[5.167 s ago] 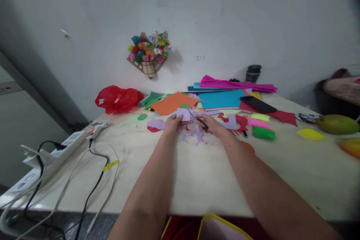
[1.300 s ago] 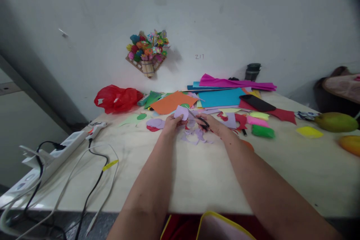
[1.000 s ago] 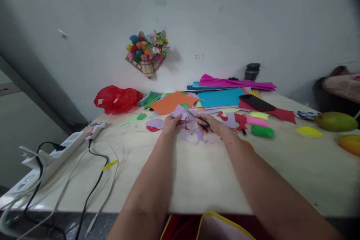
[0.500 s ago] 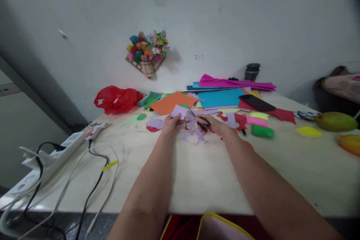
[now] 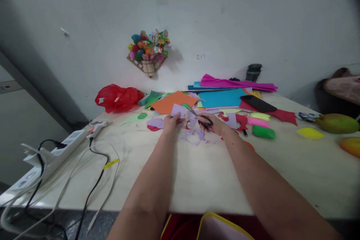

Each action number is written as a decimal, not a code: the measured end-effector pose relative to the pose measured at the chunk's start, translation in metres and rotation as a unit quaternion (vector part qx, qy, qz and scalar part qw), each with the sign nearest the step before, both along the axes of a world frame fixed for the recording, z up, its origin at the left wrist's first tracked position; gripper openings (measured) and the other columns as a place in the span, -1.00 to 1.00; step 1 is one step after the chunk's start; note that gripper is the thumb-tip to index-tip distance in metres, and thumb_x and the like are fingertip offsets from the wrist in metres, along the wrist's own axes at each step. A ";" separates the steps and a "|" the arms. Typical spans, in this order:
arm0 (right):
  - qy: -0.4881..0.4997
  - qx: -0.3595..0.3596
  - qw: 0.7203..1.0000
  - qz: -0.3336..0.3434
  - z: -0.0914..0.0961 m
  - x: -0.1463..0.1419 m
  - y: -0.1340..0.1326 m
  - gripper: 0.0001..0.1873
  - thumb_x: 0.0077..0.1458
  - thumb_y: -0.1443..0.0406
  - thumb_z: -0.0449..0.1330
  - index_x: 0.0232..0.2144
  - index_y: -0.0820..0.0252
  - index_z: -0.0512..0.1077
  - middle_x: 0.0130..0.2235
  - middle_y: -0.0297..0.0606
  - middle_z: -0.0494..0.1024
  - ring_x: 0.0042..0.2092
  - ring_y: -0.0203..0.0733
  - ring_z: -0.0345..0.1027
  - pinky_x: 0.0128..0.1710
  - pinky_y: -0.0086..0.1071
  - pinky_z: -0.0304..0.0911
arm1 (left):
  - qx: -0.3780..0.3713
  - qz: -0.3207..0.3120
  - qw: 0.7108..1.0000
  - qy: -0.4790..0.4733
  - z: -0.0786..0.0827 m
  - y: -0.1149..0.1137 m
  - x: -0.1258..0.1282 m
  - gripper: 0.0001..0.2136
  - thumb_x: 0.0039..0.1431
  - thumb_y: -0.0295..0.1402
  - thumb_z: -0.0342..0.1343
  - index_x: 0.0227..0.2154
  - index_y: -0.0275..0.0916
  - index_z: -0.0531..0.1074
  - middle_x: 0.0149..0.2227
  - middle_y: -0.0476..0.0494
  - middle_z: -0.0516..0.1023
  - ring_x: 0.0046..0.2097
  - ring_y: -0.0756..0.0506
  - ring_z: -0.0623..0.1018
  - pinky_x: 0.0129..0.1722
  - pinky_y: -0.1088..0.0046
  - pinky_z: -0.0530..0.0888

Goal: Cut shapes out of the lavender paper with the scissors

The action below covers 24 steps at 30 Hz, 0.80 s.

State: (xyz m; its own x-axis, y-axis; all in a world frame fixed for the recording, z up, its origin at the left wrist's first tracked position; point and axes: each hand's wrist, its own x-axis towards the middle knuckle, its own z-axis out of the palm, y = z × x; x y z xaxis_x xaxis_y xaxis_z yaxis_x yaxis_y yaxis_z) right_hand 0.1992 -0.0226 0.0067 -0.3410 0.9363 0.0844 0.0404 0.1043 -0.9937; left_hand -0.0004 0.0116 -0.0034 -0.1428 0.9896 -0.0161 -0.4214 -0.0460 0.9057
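Observation:
Between the fingers of my left hand (image 5: 172, 122) is a small piece of lilac paper (image 5: 178, 110), raised above the table. My right hand (image 5: 211, 123) is closed around black-handled scissors (image 5: 206, 120), whose blades point up and left, close to the right side of that piece. The blades look apart from the paper. Below both hands lie lilac paper scraps (image 5: 194, 137). Cut lilac rounds (image 5: 155, 122) rest on red ones left of my left hand. Further lilac and red offcuts (image 5: 241, 121) lie past my right hand.
Coloured sheets, an orange one (image 5: 174, 102) and a blue one (image 5: 222, 98) among them, lie behind my hands. A black phone (image 5: 258, 103) sits at right, near green packet (image 5: 263, 131) and mango (image 5: 337, 123). Red bag (image 5: 118, 98) and power strip (image 5: 63, 150) are at left.
The scissors have shifted slightly right, away from the lilac piece, with their blades spread a little. My left hand keeps its hold on the paper, which is now turned more upright.

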 end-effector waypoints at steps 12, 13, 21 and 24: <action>-0.070 -0.030 0.997 0.018 0.005 0.002 -0.002 -0.62 -0.05 0.04 0.37 -0.45 0.17 0.34 -0.65 -0.39 0.42 -0.67 -0.37 0.16 -0.69 -0.46 -0.06 | 0.014 0.009 1.000 -0.013 -0.002 0.002 -0.002 -0.79 -0.12 -0.47 0.43 -0.42 -0.33 0.50 -0.50 -0.08 0.59 -0.56 -0.02 0.56 -0.32 0.38 0.60; -0.070 -0.031 0.997 0.017 0.005 0.001 -0.002 -0.62 -0.05 0.04 0.37 -0.45 0.17 0.34 -0.65 -0.39 0.43 -0.67 -0.37 0.16 -0.69 -0.46 -0.05 | 0.016 0.007 1.000 -0.012 -0.001 0.002 -0.002 -0.79 -0.12 -0.47 0.43 -0.42 -0.33 0.51 -0.50 -0.08 0.59 -0.56 -0.02 0.55 -0.33 0.38 0.60; -0.068 -0.028 0.997 0.017 0.002 0.001 0.001 -0.61 -0.04 0.02 0.35 -0.45 0.16 0.33 -0.64 -0.37 0.44 -0.66 -0.35 0.19 -0.67 -0.46 -0.07 | 0.030 -0.040 0.998 0.030 -0.003 0.000 -0.002 -0.73 -0.23 -0.35 0.49 -0.47 -0.33 0.55 -0.49 -0.11 0.61 -0.52 -0.05 0.56 -0.34 0.39 0.54; -0.056 -0.031 0.998 0.007 0.002 -0.001 0.000 -0.62 -0.03 0.02 0.32 -0.49 0.15 0.31 -0.65 -0.36 0.43 -0.66 -0.35 0.18 -0.67 -0.45 -0.03 | 0.030 -0.062 0.997 0.038 -0.002 -0.001 -0.002 -0.67 -0.32 -0.31 0.53 -0.48 -0.35 0.57 -0.48 -0.16 0.62 -0.51 -0.06 0.56 -0.36 0.39 0.53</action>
State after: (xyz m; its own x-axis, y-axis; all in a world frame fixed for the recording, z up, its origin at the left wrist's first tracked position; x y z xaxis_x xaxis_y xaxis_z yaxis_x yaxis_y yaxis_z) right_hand 0.1978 -0.0223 0.0089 -0.3579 0.9337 -0.0123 0.1498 0.0444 -0.9877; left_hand -0.0025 0.0102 -0.0058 -0.0176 0.9986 0.0503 -0.3573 -0.0533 0.9325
